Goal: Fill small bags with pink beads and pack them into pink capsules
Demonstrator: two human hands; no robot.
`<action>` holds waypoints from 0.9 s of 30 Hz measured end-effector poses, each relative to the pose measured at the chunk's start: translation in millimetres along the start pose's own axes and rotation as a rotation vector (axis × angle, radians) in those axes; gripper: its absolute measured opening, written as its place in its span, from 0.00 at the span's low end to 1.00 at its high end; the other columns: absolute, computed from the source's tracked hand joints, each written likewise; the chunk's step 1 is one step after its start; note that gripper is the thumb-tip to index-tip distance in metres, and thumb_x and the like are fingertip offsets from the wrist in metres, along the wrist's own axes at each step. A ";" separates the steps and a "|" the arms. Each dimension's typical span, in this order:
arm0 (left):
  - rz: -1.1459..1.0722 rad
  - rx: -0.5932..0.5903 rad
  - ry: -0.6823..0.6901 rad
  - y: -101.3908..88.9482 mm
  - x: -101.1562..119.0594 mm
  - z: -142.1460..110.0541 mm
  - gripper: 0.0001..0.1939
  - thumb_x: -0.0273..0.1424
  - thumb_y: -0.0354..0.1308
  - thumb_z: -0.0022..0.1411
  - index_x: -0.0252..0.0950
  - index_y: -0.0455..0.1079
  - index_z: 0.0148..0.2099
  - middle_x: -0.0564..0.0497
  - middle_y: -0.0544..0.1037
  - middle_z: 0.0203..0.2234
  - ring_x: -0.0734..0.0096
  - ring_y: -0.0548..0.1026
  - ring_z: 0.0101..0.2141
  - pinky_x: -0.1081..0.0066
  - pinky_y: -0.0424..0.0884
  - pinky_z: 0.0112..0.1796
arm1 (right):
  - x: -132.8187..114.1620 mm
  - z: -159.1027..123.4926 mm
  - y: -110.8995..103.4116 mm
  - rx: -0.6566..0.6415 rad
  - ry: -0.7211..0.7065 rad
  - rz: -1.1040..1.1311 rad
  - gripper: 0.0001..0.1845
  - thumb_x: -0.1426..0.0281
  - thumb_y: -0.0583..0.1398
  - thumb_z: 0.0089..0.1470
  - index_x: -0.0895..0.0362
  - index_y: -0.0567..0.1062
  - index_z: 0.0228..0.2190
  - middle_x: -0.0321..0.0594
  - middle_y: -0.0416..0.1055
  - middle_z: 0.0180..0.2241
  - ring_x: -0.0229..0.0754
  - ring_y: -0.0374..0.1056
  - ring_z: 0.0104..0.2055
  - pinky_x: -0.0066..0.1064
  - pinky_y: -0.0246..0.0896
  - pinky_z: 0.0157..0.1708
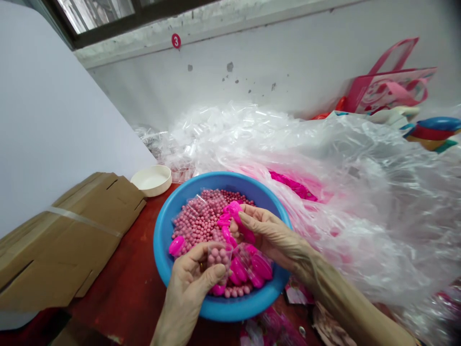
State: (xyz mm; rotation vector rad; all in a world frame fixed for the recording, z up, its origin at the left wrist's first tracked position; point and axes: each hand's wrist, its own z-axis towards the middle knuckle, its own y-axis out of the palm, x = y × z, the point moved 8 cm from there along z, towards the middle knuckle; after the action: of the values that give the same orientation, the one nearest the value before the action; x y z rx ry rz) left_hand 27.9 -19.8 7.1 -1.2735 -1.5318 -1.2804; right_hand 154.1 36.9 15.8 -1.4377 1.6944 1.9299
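My left hand [194, 278] is closed round a small clear plastic cup [219, 257] filled with pink beads, over the front of a blue basin [221, 312]. My right hand [264, 233] pinches a bright pink plastic lid [236, 214] above the middle of the basin, apart from the cup. Loose pink beads [201, 226] fill much of the basin. Several more pink plastic pieces [262, 265] and clear cups lie among the beads, mostly below my right hand. One pink piece [176, 245] sits at the left inside the basin.
Flattened cardboard boxes [72, 240] lie on the red table [126, 288] at left, near a white round dish [151, 180]. Clear plastic bags [360, 192] are heaped behind and to the right. A pink bag [389, 89] leans on the wall. Pink packets [273, 327] lie in front.
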 end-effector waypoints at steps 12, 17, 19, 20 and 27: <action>0.013 0.044 0.026 -3.4 -4.6 1.0 0.11 0.29 0.67 0.51 0.38 0.77 0.40 0.53 0.80 0.30 0.73 0.75 0.33 0.80 0.72 0.36 | 7.0 -4.1 1.0 -0.022 0.007 0.085 0.11 0.67 0.66 0.49 0.58 0.73 0.34 0.34 0.74 0.25 0.32 0.71 0.21 0.21 0.68 0.22; -0.024 0.065 0.006 -2.5 -6.4 2.9 0.11 0.29 0.67 0.51 0.39 0.77 0.39 0.54 0.80 0.29 0.74 0.75 0.31 0.79 0.72 0.35 | 11.4 -2.1 -2.4 -0.063 0.032 0.059 0.10 0.66 0.63 0.53 0.60 0.75 0.35 0.37 0.73 0.24 0.32 0.70 0.21 0.19 0.65 0.21; -0.031 0.074 0.003 -2.7 -7.3 4.2 0.10 0.28 0.67 0.51 0.39 0.77 0.39 0.54 0.80 0.29 0.75 0.75 0.31 0.80 0.73 0.34 | 13.2 -1.2 -2.7 -0.087 0.031 0.044 0.10 0.65 0.62 0.55 0.61 0.75 0.33 0.37 0.72 0.22 0.32 0.69 0.21 0.20 0.65 0.21; -0.031 0.079 0.006 -3.1 -7.7 4.7 0.10 0.28 0.67 0.51 0.39 0.78 0.39 0.54 0.80 0.29 0.75 0.75 0.31 0.80 0.73 0.35 | 14.1 -0.8 -2.7 -0.098 0.029 0.035 0.11 0.64 0.61 0.56 0.61 0.75 0.31 0.37 0.72 0.21 0.31 0.68 0.20 0.20 0.65 0.21; 0.001 0.122 0.020 -8.9 -14.3 5.9 0.12 0.29 0.68 0.50 0.38 0.77 0.40 0.54 0.79 0.28 0.75 0.74 0.31 0.80 0.72 0.35 | 21.3 0.2 -6.5 -0.103 0.036 -0.019 0.13 0.63 0.60 0.56 0.61 0.75 0.29 0.37 0.72 0.20 0.29 0.64 0.15 0.18 0.59 0.16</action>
State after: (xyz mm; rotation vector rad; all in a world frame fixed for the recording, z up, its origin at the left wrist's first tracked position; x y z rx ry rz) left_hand 22.7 -17.2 -9.8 -1.1799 -1.5705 -1.1768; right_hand 147.6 30.0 -4.4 -1.5279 1.6115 2.0205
